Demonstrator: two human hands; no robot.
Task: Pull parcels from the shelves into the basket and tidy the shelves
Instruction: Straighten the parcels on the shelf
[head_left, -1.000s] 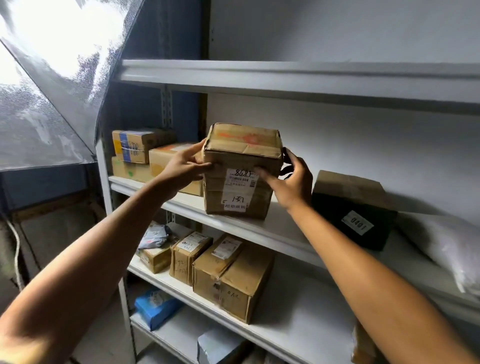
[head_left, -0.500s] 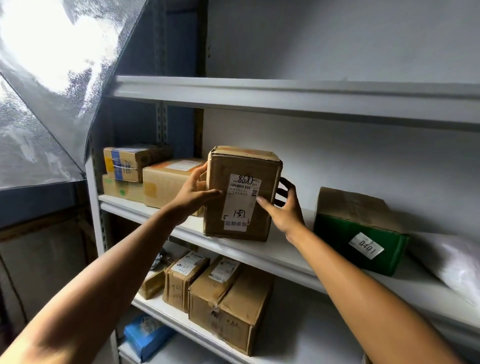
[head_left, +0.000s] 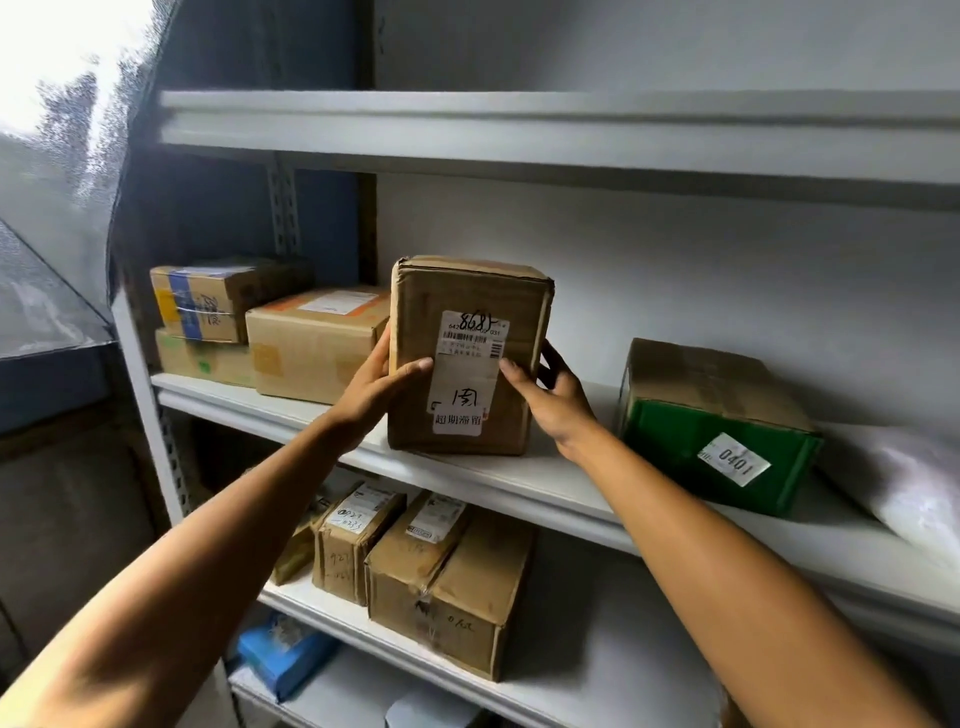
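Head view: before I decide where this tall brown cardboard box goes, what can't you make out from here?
- Basket: not in the head view at all.
- Tall brown cardboard box: its back and the right hand fingers behind it are hidden by the box.
- White soft plastic parcel: blurred and cut off by the right edge.
- Blue packet on the low shelf: partly hidden by the left forearm.
- Printed label lines: too small to read.
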